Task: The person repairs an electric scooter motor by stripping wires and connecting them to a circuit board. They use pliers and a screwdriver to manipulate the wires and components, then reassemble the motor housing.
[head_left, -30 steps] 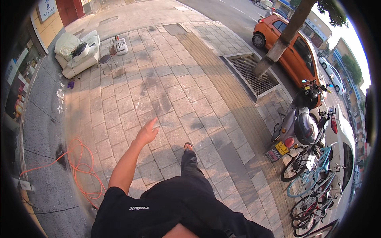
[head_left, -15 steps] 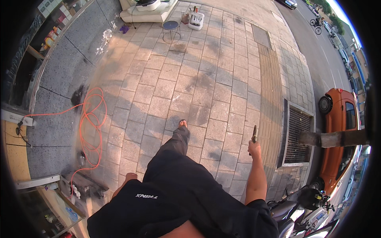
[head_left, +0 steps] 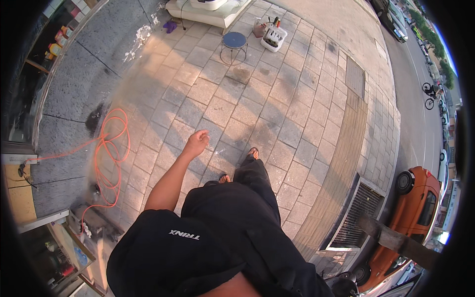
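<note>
My left hand [head_left: 197, 142] hangs over the pavement [head_left: 222, 114] in front of my body, open with fingers loosely bent and nothing visible in it. My right hand is out of view. My two feet [head_left: 253, 153] in open footwear are on the paving. Left of my arm, orange hose or cable [head_left: 115, 153] lies in loose loops. Farther ahead stand a round stool [head_left: 234, 40] with a blue seat and a white container [head_left: 273, 38] with tools in it.
A cream sofa [head_left: 217, 14] and purple cloth [head_left: 170, 26] are ahead by a shopfront step [head_left: 84, 74]. At right are a tree trunk [head_left: 396, 237], a metal grate [head_left: 349, 218], a parked orange car [head_left: 413, 218] and a cyclist [head_left: 431, 94] on the road.
The view has swung toward the shopfront. My left hand has come back into sight ahead. My right hand, holding a slim tool half a second ago, has left view. My feet have stepped.
</note>
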### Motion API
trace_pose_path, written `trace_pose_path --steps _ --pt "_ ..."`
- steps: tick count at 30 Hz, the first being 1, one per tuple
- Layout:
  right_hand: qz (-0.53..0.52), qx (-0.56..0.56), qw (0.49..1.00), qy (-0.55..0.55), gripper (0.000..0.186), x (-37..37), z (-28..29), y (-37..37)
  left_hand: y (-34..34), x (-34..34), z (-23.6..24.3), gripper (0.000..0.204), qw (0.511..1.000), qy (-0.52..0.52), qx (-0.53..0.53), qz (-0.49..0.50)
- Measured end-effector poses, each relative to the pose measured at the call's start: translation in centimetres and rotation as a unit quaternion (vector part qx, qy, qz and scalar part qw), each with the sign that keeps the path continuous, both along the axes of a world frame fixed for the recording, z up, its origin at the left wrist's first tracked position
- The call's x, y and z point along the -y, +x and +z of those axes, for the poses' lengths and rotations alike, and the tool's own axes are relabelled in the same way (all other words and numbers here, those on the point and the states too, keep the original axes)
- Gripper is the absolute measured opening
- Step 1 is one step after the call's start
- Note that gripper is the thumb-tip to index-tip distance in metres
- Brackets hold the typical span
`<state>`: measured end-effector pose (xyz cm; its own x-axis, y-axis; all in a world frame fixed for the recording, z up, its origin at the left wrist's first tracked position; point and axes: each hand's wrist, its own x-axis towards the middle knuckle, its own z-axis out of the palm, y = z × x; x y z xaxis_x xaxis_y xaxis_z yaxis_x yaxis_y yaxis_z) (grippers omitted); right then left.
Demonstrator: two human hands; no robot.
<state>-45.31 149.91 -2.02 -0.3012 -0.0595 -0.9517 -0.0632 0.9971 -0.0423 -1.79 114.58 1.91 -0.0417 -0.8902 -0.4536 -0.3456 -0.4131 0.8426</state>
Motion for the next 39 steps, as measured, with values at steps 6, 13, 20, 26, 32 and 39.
trace_pose_path --steps 6,13,20,26,32,39 --pt "0.178 -0.004 0.984 0.030 0.018 18.7 -0.2 -4.2 -3.6 11.8 -1.1 0.042 0.991 -0.014 0.124 -0.042" --pt "0.126 0.034 0.991 -0.041 0.013 55.9 -1.9 -13.0 -8.0 23.3 3.5 0.053 0.945 0.132 0.296 -0.049" --pt "0.328 0.118 0.927 -0.141 0.050 88.5 3.5 -7.4 -8.3 39.6 0.2 0.056 0.950 0.145 0.264 0.077" --pt "0.483 0.125 0.846 -0.189 0.060 103.9 2.1 -2.2 -4.5 60.5 -4.8 0.073 0.981 0.176 0.014 0.084" --pt "0.521 0.057 0.816 -0.243 0.036 120.4 9.9 4.2 -1.0 72.6 -5.5 0.065 0.949 0.310 -0.009 -0.049" --pt "0.485 0.281 0.814 -0.151 0.031 139.5 9.2 6.8 2.8 85.6 -4.9 0.064 0.955 0.294 -0.032 -0.023"
